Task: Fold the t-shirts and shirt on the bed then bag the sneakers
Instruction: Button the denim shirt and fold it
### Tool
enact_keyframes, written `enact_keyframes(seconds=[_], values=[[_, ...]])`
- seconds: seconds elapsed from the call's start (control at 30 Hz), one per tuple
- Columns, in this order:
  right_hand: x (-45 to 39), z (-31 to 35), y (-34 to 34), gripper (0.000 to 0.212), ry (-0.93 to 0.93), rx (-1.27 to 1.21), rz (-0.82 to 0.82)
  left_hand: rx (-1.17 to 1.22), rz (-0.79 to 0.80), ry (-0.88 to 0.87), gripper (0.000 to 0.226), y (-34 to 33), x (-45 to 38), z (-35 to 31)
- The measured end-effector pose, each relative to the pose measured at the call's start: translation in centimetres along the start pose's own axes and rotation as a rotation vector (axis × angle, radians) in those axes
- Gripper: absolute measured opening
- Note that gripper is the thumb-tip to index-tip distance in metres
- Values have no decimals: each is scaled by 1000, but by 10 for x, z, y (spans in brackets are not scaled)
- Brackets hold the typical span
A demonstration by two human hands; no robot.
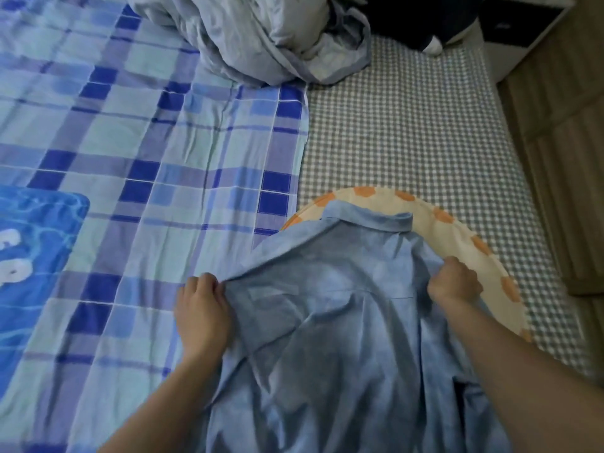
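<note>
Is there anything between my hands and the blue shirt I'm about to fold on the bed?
Nothing visible. The left hand and the right hand are each already closed on the blue shirt near its shoulders. The shirt's collar end does lie over a round cream cushion with orange patches, so it isn't flat on the bed there.

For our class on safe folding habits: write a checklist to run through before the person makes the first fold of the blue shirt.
1. Left hand grips the blue shirt at its shoulder: ok.
2. Right hand grips the other shoulder: ok.
3. Collar at the far end: ok.
4. Fabric smooth: not ok, creased.
5. Flat surface beneath: not ok, partly over a round cushion.
6. Hem straight: cannot tell.
</note>
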State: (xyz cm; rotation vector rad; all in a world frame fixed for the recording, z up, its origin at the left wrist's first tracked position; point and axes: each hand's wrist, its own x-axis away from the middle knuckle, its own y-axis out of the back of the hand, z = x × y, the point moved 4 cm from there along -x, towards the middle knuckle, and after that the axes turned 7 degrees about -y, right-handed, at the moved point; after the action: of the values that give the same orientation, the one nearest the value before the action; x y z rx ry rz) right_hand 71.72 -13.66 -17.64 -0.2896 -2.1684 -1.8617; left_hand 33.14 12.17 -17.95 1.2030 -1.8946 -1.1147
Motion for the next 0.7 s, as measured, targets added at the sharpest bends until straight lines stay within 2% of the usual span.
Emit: enact_keyframes(seconds=[0.07,0.13,0.23,0.33,0.4,0.43,0.5,0.57,0.63,0.7], values=[[-9,-2,11,20,28,94,-15,-120,-31,-30,9,35,-55,6],[-24,3,20,24,71,76,-65,-266,-13,-147,4,57,-115,0],[-57,34,43,27,140,-108,-215,-477,-72,-387,27,62,-197,-39],[-106,80,83,25,262,-299,-459,-526,-171,-317,40,57,-262,-85],[-138,113,101,33,357,-298,-533,-496,-211,-218,56,40,-282,-106],[-149,123,98,45,371,-257,-523,-466,-190,-226,64,24,-277,-118],[-150,128,74,65,402,-152,-458,-413,-65,-355,67,-28,-227,-143],[-125,111,44,64,489,-144,-416,-335,42,-519,62,-82,-140,-165],[-87,67,30,59,557,-131,-491,-278,148,-657,62,-120,-56,-178],[-70,-3,19,61,459,-121,-500,-273,277,-668,63,-147,-1,-172]])
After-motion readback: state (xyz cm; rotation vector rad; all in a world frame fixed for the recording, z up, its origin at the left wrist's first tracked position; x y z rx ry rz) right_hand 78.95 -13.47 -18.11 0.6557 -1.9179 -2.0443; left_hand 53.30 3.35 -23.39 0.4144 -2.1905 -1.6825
